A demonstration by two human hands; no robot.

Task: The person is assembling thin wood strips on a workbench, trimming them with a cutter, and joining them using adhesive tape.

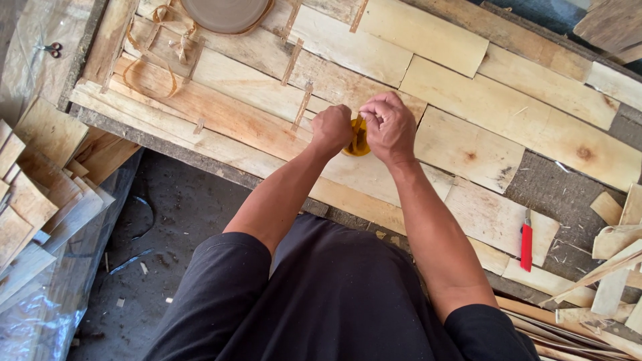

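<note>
My left hand (332, 128) and my right hand (388, 127) meet over the wooden veneer sheets (247, 120) laid across the work surface. Between them sits a small yellow roll of tape (358, 144), mostly hidden by my fingers. My left hand is closed around its left side. My right hand pinches a thin strip at the top of the roll, fingers curled tight. Short brown tape strips (302, 107) bridge the seams between the veneer pieces just beyond my hands.
A red utility knife (526, 244) lies on the veneer at the right. A large round tape roll (226, 13) and loose brown tape loops (150, 67) sit at the far left. Stacks of veneer offcuts (33, 194) lie at the left and right (615, 281). Scissors (50, 48) rest at the far left.
</note>
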